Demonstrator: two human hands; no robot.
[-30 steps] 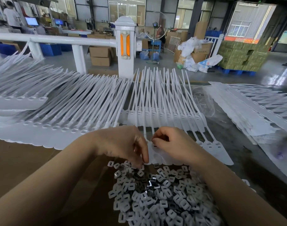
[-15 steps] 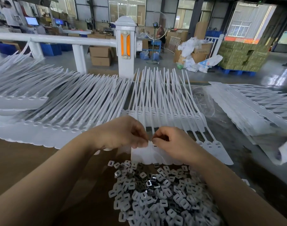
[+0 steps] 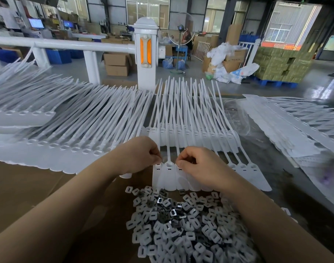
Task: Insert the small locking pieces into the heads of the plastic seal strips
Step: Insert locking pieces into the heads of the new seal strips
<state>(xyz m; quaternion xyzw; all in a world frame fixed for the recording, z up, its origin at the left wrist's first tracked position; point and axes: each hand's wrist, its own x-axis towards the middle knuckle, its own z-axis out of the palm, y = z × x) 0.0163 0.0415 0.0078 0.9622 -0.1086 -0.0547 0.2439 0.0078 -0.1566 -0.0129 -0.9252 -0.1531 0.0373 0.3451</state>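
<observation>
Two hands are parked right at the heads of the seal strips (image 3: 169, 175), and that's really the whole geometry. The row I'm working lies straight ahead of me, tags pointing back toward me, tails running away toward the white post (image 3: 145, 54), so the long axis is basically front-to-back. The heads sit in a line going left to right, between my two hands.

My left hand (image 3: 138, 154) has its fingertips curled and pinched at the leftmost head; I'd guess there's a locking piece in there, but it's too small to tell. My right hand (image 3: 198, 164) is pinching down on the next heads over, thumb and fingers closed on the plastic. The two hands are near each other but not touching, with one strip's head showing in the gap.

The locking pieces (image 3: 181, 224) are heaped just below the tags, closer to me, equally handy for either hand.

Around that: a long fan of other strips (image 3: 67, 133) off to the left, a second row (image 3: 190, 133) lying behind the one I'm on, more stacks (image 3: 295, 130) to the right. Nothing's blocking the heads except my own fingers.
</observation>
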